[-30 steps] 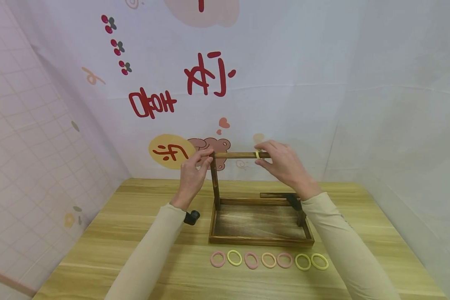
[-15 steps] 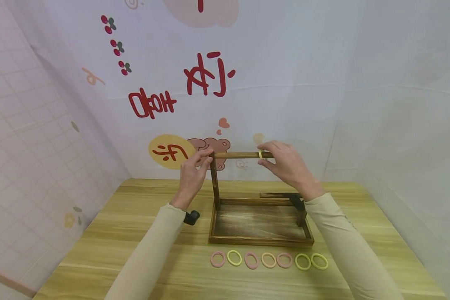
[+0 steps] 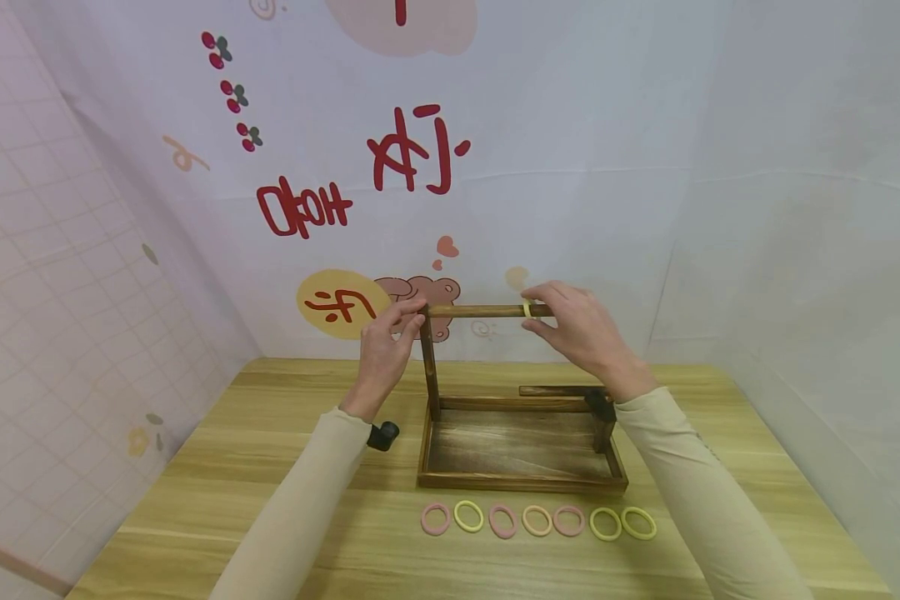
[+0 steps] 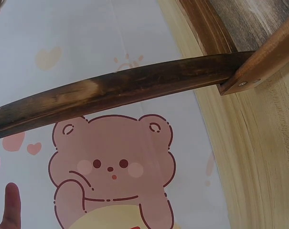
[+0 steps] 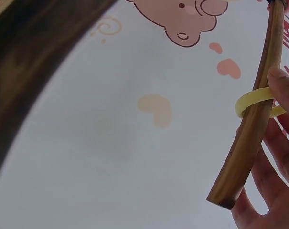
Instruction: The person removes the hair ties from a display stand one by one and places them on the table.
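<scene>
A dark wooden rack (image 3: 522,482) has a tray base, a left post (image 3: 431,367) and a long upper bar (image 3: 480,312). My left hand (image 3: 387,350) grips the post's top corner between thumb and fingers; only fingertips (image 4: 11,205) show in the left wrist view. My right hand (image 3: 581,325) pinches a yellow hair tie (image 3: 527,309) near the bar's free right end. In the right wrist view the hair tie (image 5: 251,101) loops round the bar (image 5: 249,143), with the thumb on its upper side and the fingers behind. The bar's squared end sticks out past it.
Several pink, yellow and orange hair ties lie in a row before the rack, among them a pink one (image 3: 436,518) and a yellow one (image 3: 639,523). A lower bar (image 3: 555,391) extends left from a short right post (image 3: 603,435). A printed cloth (image 3: 570,208) hangs behind the table (image 3: 270,467).
My right hand has slid the yellow hair tie a little to the right along the upper bar, towards its free end. The left hand and the row of hair ties stay put.
</scene>
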{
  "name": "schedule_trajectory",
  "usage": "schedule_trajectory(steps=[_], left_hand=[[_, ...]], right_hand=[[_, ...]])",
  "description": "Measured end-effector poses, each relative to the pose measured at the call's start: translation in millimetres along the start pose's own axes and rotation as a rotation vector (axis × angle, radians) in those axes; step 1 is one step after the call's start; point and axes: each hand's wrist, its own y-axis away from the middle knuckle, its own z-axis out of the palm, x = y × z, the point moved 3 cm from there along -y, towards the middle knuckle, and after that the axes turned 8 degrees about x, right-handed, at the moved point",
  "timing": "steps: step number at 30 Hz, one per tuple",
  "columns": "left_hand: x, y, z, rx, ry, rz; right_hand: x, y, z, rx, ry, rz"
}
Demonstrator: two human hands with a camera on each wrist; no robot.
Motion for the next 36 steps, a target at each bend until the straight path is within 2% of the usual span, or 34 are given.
schedule_trajectory(steps=[36], left_hand=[[0.8, 0.0, 0.0, 0.0, -0.01, 0.007]], right_hand=[[14, 10.4, -12, 0.001, 0.032, 0.037]])
